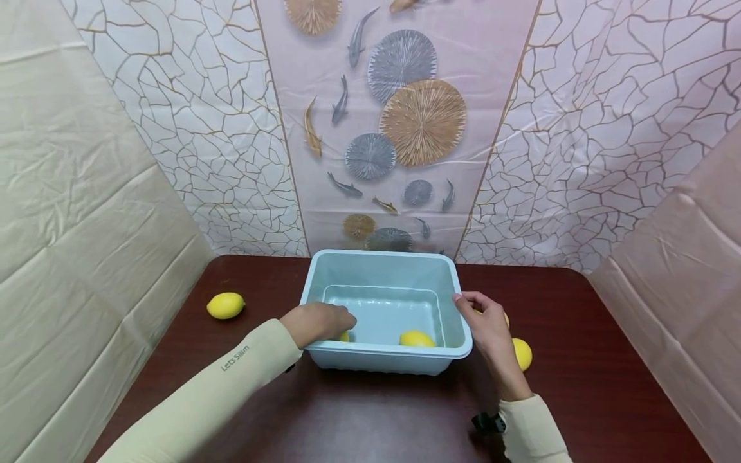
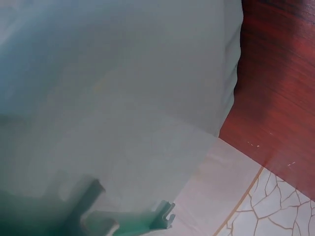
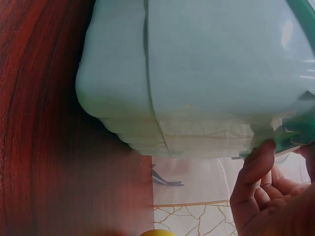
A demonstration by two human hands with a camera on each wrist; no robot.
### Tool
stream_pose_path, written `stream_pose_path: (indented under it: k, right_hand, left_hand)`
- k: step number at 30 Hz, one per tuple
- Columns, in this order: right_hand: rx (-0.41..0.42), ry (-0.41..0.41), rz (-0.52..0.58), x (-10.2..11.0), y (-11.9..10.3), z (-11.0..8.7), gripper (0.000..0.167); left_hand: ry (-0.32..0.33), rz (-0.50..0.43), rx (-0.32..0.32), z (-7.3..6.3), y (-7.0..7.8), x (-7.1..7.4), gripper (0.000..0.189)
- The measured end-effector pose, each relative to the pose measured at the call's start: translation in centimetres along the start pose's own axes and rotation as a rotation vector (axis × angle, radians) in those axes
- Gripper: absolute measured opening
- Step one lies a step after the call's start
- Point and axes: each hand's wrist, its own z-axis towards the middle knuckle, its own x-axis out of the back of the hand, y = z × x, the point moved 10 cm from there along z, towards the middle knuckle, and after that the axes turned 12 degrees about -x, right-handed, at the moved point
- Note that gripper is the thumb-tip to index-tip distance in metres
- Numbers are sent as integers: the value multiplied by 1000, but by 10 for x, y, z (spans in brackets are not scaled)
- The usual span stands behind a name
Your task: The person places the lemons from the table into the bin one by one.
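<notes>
Here we are at the far middle of the dark reddish-brown wooden table (image 1: pixel 585 386), where a pale blue, rectangular plastic tub (image 1: pixel 379 360) sits between two hands. On the right side, the right hand (image 1: pixel 489 328) pinches the tub's rim, thumb above and forefinger curled beneath. Over on the left, the left hand (image 1: pixel 321 323) dips inside the near left corner, above a mostly hidden yellow lemon (image 1: pixel 344 336); whether those fingers grip it, I can't tell, and the left wrist view shows only tub wall. Another smooth yellow lemon (image 1: pixel 417 338) lies on the tub floor, near and right. Outside, a plump yellow lemon (image 1: pixel 226 305) rests far left, a rounded yellow lemon (image 1: pixel 522 354) stands just right of the right wrist, and a yellow fruit (image 1: pixel 507 319) peeks from behind that hand. The danger? A tug on that one-sided pinch could skew or tip the tub, sending its loose, round cargo rolling; a careless elbow swing right might knock the outer pair away, and a loose left-hand hold could drop its lemon.
</notes>
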Motion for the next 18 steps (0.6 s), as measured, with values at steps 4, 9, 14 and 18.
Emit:
stream_pose_path:
  k: [4, 9, 14, 18]
  right_hand:
    - [-1, 3, -4, 0, 0, 0, 50]
    - [-4, 0, -4, -1, -1, 1, 50]
    - [1, -2, -9, -2, 0, 2, 52]
    - [-2, -7, -19, -1, 2, 2, 52]
  left_hand:
    - [10, -90, 17, -5, -3, 2, 27]
    - [41, -110, 15, -7, -4, 8, 41]
    - [137, -31, -27, -9, 1, 22, 45]
    - [232, 28, -37, -19, 7, 36, 47]
